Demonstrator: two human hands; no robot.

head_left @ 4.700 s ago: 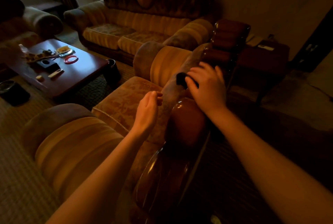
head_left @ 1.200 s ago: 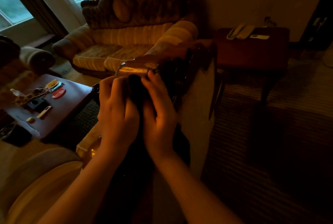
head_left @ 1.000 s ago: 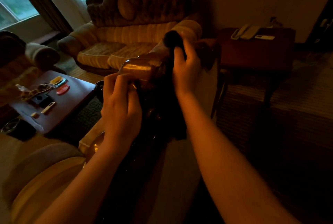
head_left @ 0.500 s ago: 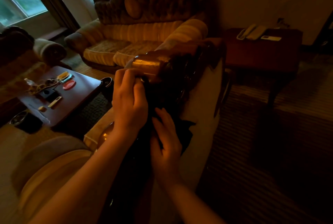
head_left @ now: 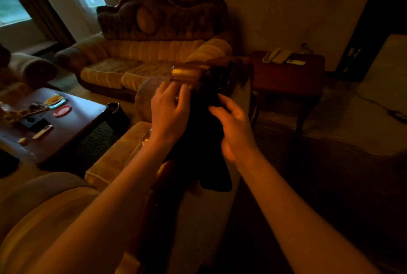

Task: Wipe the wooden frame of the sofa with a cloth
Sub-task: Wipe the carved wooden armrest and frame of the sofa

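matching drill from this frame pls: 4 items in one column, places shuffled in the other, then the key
1. cloth
2. telephone
3. red round lid
4. striped sofa

A. on the coffee table at left
B. against the far wall, beside the window
C. between the left hand and right hand, hanging over the wooden frame
D. on the side table at right

Pairs: 1-C, 2-D, 3-A, 4-B

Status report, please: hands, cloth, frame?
Left hand and right hand both grip the dark cloth. Cloth hangs over the wooden frame. Nothing seen blocking.
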